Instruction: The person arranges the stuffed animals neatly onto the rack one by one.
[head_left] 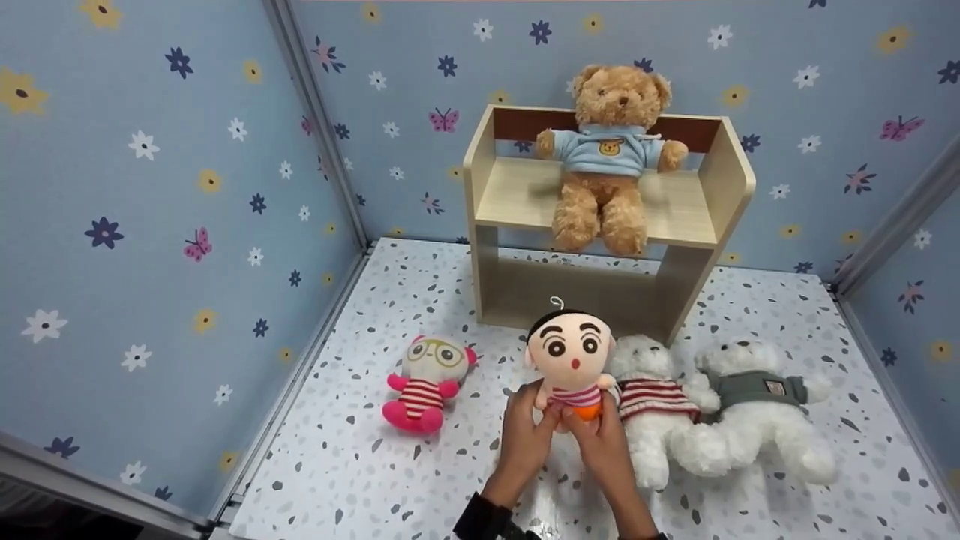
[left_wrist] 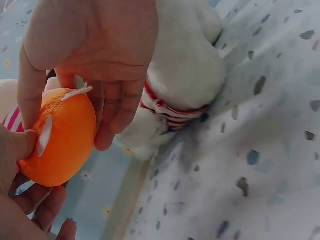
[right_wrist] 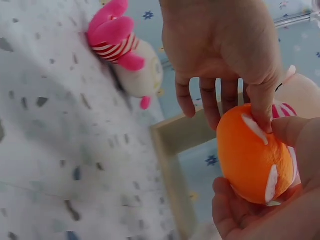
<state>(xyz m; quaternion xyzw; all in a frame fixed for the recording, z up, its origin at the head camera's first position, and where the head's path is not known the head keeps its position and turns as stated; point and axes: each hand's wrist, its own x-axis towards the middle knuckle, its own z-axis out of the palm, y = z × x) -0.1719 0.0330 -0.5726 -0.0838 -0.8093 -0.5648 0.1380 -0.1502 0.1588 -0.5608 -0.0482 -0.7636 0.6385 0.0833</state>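
A plush boy doll point(head_left: 571, 352) with black hair, thick eyebrows, a pink striped top and orange shorts is held upright in front of the shelf. My left hand point(head_left: 525, 437) grips its left side in the head view and my right hand point(head_left: 606, 446) its right side, thumbs meeting at the front of the shorts. Both wrist views show the round orange bottom point(left_wrist: 65, 137) of the doll between the two hands, with small pale feet on it. Beside my right hand lies a white bear point(head_left: 654, 397) in a red-striped sweater.
A brown teddy bear point(head_left: 604, 154) in a blue hoodie sits on the upper board of a wooden shelf point(head_left: 484, 180). A pink panda plush point(head_left: 424, 397) lies to the left. Another white bear point(head_left: 761, 412) in a green sweater lies at the right. Flowered walls enclose the speckled table point(head_left: 330, 465).
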